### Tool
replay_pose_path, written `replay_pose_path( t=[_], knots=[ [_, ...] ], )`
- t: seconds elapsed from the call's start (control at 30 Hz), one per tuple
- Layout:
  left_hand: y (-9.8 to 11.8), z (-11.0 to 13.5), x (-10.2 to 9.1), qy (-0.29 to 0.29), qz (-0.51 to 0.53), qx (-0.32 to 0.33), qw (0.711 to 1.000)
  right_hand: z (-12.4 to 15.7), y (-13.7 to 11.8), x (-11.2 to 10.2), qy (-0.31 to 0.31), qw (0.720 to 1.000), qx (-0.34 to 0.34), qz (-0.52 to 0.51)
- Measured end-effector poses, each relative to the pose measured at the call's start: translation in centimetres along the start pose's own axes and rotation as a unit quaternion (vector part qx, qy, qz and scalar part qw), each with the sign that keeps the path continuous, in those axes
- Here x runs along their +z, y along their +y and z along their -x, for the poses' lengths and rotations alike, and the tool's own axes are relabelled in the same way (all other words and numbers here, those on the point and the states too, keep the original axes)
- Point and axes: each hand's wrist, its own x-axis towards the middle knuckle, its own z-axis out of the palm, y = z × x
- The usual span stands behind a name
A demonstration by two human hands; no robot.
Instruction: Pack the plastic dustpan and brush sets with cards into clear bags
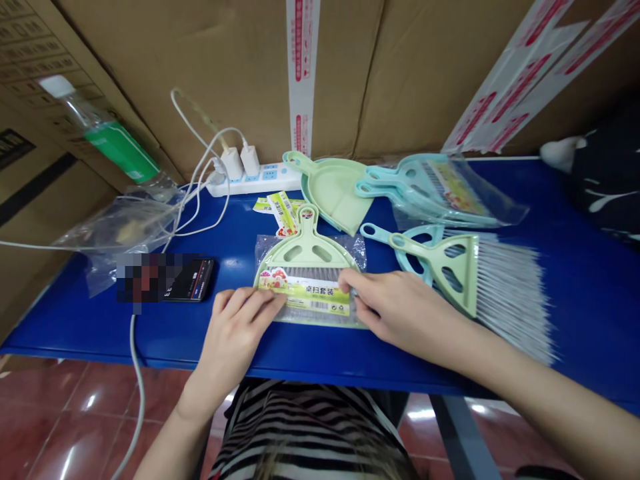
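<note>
1. The left hand (234,327) lies on the lower left of a dustpan-and-brush set (310,280) sealed in a clear plastic bag, its fingers (255,303) pressed together and flat. The right hand (395,310) sits at the bag's right edge, its fingers (357,283) bunched there. Whether either hand pinches the bag is hidden.
2. The set lies on a blue table (575,320), between the hands. Its pale green plastic dustpan has a slotted handle, and grey bristles show beneath a printed card label (305,297).
3. Beside the right hand, a loose green-handled brush (450,273) overlaps a pale blue handle (403,235); its long grey bristles fan out.
4. Farther back lie a ribbed green dustpan (333,187), pale blue dustpans in clear film (440,190), and loose labels (283,213).
5. To the left are a smartphone (193,280), partly pixelated, and a crumpled plastic bag (120,230).
6. White chargers (240,160) fill a power strip (255,180) against cardboard cartons (200,80). A dark patterned cloth (605,180) is cut off at the right.
</note>
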Motion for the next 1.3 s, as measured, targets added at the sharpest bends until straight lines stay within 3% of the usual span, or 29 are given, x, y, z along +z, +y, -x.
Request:
replay_pose_path(
  t=[0.2,0.33,0.5,0.7,1.1,1.3],
  knots=[
    [-0.5,0.7,-0.2,0.011,-0.032,-0.010,0.999,-0.2,0.3,0.7,0.084,0.986,-0.143,0.029],
    [0.0,0.6,-0.2,-0.012,-0.035,-0.010,0.999,-0.6,0.1,1.2,0.108,0.974,-0.192,0.057],
    [0.5,0.3,0.1,-0.043,-0.056,0.001,0.998,-0.8,-0.3,1.7,0.117,0.972,-0.192,0.075],
    [0.4,0.1,0.1,-0.030,-0.053,-0.030,0.998,-0.6,0.3,1.3,0.122,0.972,-0.191,0.065],
    [-1.3,1.2,-1.2,-0.011,-0.086,-0.084,0.993,1.0,3.6,-0.7,0.045,0.986,-0.158,0.019],
    [-1.0,1.1,-1.2,-0.001,-0.083,-0.089,0.993,0.9,3.6,-1.1,0.024,0.990,-0.140,-0.023]
  ],
)
